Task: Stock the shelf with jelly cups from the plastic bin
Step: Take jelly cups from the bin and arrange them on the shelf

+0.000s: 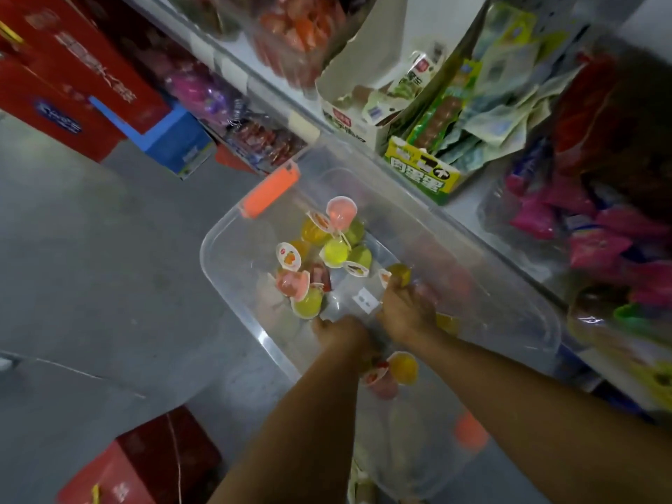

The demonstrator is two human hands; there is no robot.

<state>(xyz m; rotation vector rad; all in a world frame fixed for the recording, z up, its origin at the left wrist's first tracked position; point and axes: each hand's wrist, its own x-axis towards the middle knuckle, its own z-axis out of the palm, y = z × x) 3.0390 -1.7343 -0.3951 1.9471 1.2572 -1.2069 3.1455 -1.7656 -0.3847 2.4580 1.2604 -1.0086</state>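
A clear plastic bin (222, 263) with an orange latch (271, 191) sits on the floor against the shelf (469, 209). Several jelly cups lie loose in it: a pink cup (341, 212), a yellow-green cup (336, 252), and a yellow cup (403, 367) near my wrists. Both my hands reach down inside the bin. My right hand (405, 309) curls its fingers round a yellow jelly cup (399, 275). My left hand (342, 334) is curled low over the bin's bottom; what it holds is hidden.
The shelf on the right holds open snack boxes (422, 169) and pink packets (596, 234). A tub of red jellies (302, 34) stands higher up. Red cartons (72, 74) and a blue box (174, 140) stand on the grey floor (91, 267); another red carton (145, 467) lies near.
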